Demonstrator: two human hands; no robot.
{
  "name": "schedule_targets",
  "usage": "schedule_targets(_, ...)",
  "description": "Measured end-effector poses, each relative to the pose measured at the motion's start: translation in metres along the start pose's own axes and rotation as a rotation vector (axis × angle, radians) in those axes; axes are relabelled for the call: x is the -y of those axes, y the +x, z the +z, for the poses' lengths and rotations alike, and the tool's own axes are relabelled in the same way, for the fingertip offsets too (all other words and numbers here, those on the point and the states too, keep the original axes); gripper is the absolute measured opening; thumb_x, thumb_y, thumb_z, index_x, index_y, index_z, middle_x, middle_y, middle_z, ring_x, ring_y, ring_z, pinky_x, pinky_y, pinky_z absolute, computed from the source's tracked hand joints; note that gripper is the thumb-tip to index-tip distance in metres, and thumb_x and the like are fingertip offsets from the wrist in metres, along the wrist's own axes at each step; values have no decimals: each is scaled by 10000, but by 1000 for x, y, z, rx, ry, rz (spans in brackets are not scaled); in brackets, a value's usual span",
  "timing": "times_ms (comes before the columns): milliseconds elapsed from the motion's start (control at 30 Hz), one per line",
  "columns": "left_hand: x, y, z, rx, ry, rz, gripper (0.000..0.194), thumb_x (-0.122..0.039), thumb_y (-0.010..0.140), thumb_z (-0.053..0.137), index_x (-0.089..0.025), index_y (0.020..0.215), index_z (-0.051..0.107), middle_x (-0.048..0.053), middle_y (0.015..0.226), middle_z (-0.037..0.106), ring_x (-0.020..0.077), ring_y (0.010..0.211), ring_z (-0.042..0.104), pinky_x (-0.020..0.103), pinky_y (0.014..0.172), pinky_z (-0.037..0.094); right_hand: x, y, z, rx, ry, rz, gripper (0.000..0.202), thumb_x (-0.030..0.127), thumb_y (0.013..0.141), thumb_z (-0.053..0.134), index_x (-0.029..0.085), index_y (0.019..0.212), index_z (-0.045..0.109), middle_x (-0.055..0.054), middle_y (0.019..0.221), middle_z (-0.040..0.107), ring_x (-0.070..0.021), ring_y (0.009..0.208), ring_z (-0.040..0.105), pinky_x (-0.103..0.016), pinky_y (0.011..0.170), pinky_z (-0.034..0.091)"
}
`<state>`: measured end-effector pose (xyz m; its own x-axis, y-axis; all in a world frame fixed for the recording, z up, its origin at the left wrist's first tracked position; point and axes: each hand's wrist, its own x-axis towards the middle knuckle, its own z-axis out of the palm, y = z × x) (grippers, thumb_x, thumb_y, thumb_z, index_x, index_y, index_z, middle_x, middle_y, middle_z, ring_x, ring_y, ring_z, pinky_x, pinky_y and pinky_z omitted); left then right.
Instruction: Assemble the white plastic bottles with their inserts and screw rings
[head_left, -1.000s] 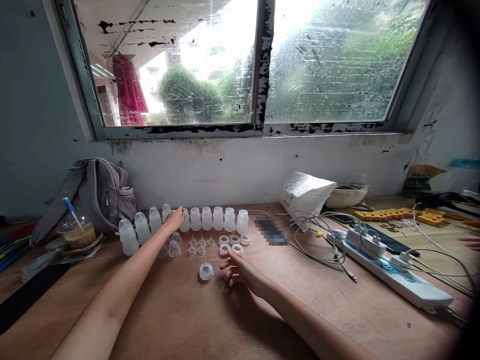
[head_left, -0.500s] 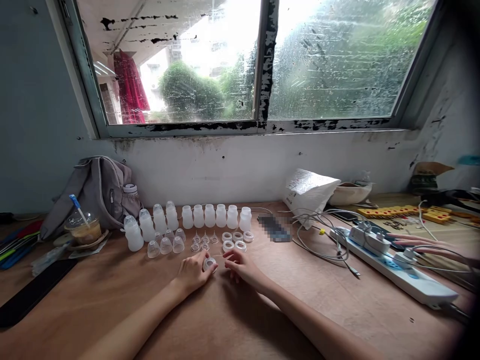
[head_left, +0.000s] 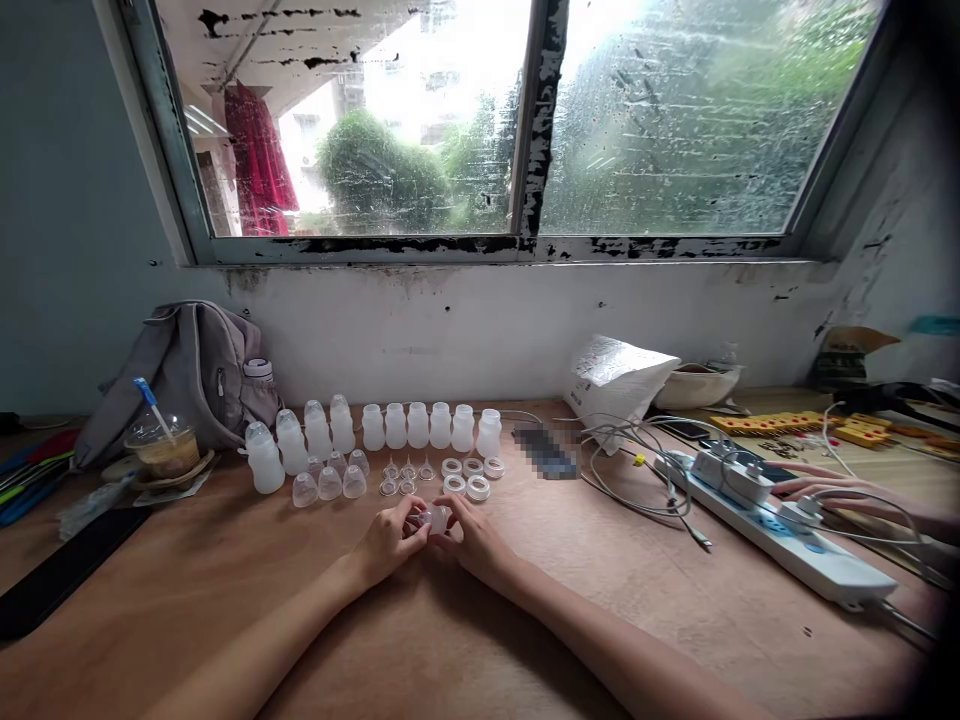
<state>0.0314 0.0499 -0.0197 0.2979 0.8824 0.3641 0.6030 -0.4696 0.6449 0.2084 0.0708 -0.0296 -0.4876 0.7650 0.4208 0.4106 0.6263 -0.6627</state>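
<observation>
My left hand (head_left: 391, 540) and my right hand (head_left: 474, 540) meet low over the table, fingers closed around a translucent baby bottle nipple with its collar ring (head_left: 436, 518). It lies on its side between my fingertips, partly hidden by them. Just beyond are several loose nipples (head_left: 407, 486) and, to their right, several white collar rings (head_left: 454, 484). Clear dome caps (head_left: 329, 484) stand in two rows on the left. Behind them come capped baby bottles (head_left: 265, 460), then a row of open bottle bodies (head_left: 418, 426) extending to the right.
A drink cup (head_left: 166, 445), a grey backpack (head_left: 199, 375) and a black flat object (head_left: 71, 575) occupy the left. On the right lie tangled cables (head_left: 637, 490), a power strip (head_left: 780, 545) and a white bag (head_left: 619, 385). Another person's hand (head_left: 840, 490) rests beyond the strip.
My right hand has moved left to meet my left hand and now grips the nipple and ring too. The piece has been turned from facing up onto its side.
</observation>
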Motion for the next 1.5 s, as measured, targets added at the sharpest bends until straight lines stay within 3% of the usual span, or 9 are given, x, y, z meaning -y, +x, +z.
schedule_targets(333, 4, 0, 2, 48, 84, 53, 145, -236, 798, 398, -201, 924, 461, 4, 764, 614, 130, 687, 595, 227, 636, 450, -6, 3, -3, 47, -42, -13, 354, 308, 706, 617, 258, 1041, 514, -43, 939, 574, -170, 700, 547, -292, 681, 418)
schedule_targets(500, 2, 0, -2, 51, 172, 152, 158, -182, 785, 392, -192, 920, 474, 0, 737, 587, 126, 674, 573, 220, 632, 432, -5, 3, -8, 104, -81, -57, 390, 281, 723, 593, 260, 1098, 489, -52, 951, 578, -172, 701, 554, -284, 672, 414)
schedule_targets(633, 3, 0, -4, 84, 220, 216, 176, -216, 782, 437, -194, 949, 489, 23, 829, 596, 142, 775, 567, 235, 712, 432, -4, 8, -29, 194, -155, -88, 368, 238, 736, 554, 245, 1101, 500, -70, 995, 574, -176, 727, 550, -285, 666, 407)
schedule_targets(733, 6, 1, -4, 63, 280, 182, 203, -278, 785, 474, -193, 967, 500, 28, 824, 598, 159, 784, 561, 265, 727, 434, -10, 12, -52, 324, -134, 22, 338, 272, 681, 609, 214, 1006, 538, -45, 861, 598, -160, 676, 544, -248, 586, 408)
schedule_targets(833, 8, 6, -4, -24, 384, 193, 182, -284, 775, 503, -203, 936, 529, 42, 928, 584, 192, 888, 530, 324, 794, 407, -20, 16, -76, 401, -149, 183, 367, 310, 623, 652, 184, 948, 537, -40, 858, 582, -138, 641, 534, -221, 531, 397)
schedule_targets(967, 12, 22, -2, -181, 508, 187, 168, -296, 738, 555, -204, 879, 558, 64, 1097, 514, 233, 1045, 445, 381, 880, 343, -32, 17, -101, 385, -279, 348, 323, 300, 598, 667, 166, 871, 558, -43, 838, 570, -138, 643, 531, -218, 531, 386)
schedule_targets(1133, 24, 47, 8, -270, 593, 164, 168, -287, 719, 562, -197, 860, 570, 81, 1143, 495, 256, 1142, 363, 411, 929, 263, -42, 16, -116, 380, -249, 472, 314, 254, 609, 643, 167, 898, 556, -54, 846, 568, -141, 659, 539, -205, 507, 394)
schedule_targets(1300, 32, 61, 17, -275, 625, 126, 190, -329, 717, 555, -189, 845, 575, 96, 1147, 501, 267, 1148, 356, 434, 938, 220, -52, 15, -117, 310, -264, 469, 326, 190, 579, 646, 176, 890, 552, -56, 896, 576, -137, 640, 546, -199, 470, 388)
schedule_targets(1500, 34, 62, 18, -259, 637, 120, 197, -348, 733, 531, -184, 832, 578, 97, 1141, 508, 264, 1153, 351, 444, 958, 181, -56, 18, -112, 252, -301, 421, 307, 196, 595, 638, 179, 889, 551, -41, 855, 582, -157, 722, 546, -227, 580, 407)
